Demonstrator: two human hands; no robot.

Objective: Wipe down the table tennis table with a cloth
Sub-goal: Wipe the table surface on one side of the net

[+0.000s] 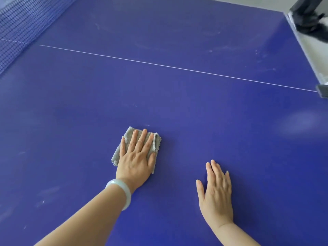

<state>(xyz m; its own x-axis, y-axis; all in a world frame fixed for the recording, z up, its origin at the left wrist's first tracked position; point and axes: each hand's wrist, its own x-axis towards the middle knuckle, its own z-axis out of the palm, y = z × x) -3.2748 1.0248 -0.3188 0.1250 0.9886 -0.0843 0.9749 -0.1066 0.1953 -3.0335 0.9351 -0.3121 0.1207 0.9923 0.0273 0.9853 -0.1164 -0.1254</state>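
Observation:
The blue table tennis table (177,103) fills the view, with a thin white centre line running across it. A folded grey cloth (156,142) lies flat on the near half. My left hand (136,157) presses on the cloth with straight, spread fingers; a pale bangle sits on that wrist. My right hand (215,190) rests flat on the bare table surface to the right of the cloth, fingers straight, holding nothing.
The blue net (19,27) stands at the upper left. The table's far right edge (305,55) meets a light floor, where a dark object (310,20) lies at the top right corner. Faint dusty smears mark the far half.

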